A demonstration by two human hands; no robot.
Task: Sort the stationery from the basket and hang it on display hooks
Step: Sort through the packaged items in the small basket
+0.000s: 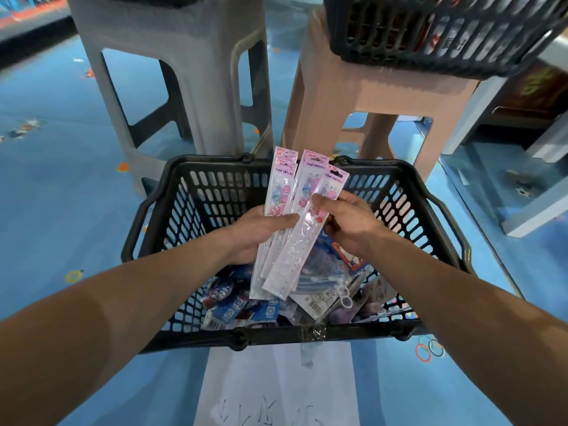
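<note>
A black plastic basket (430, 210) sits on the blue floor below me, holding mixed stationery packs (233, 305) and a pair of scissors (341, 295). Above it my left hand (261, 233) grips a fan of long pink ruler packs (278, 192), thumb across their fronts. My right hand (350, 221) pinches the front ruler pack (296, 247) at its right edge, fingers curled behind it. The packs' header ends point away from me. No display hooks are in view.
A grey stool (184, 72) and a tan stool (384, 96) stand just beyond the basket; the tan one carries a second black basket (445, 32). A white sheet (276, 385) lies under the near rim. Rubber bands (428, 352) lie on the floor at right.
</note>
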